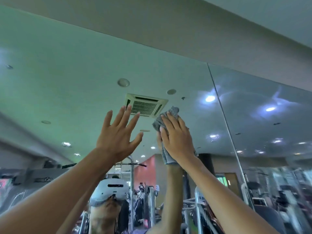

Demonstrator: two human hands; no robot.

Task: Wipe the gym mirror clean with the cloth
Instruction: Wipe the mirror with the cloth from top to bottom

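My right grip [177,137], fingers flat, pressed the cloth [173,110] to the mirror [67,73]; left grip [118,137] spread beside it. Firm, overlapping strokes would serve best.

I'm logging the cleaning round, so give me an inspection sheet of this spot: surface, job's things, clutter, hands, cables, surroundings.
Surface: mirror, two panels meeting at a seam; right panel smeared.
Job's things: grey cloth, against the glass.
Clutter: nothing seen.
Hands: left hand open, fingers spread, contact with glass unclear; right hand presses the cloth flat.
Cables: nothing seen.
Surroundings: reflected ceiling vent, lights, gym machines.
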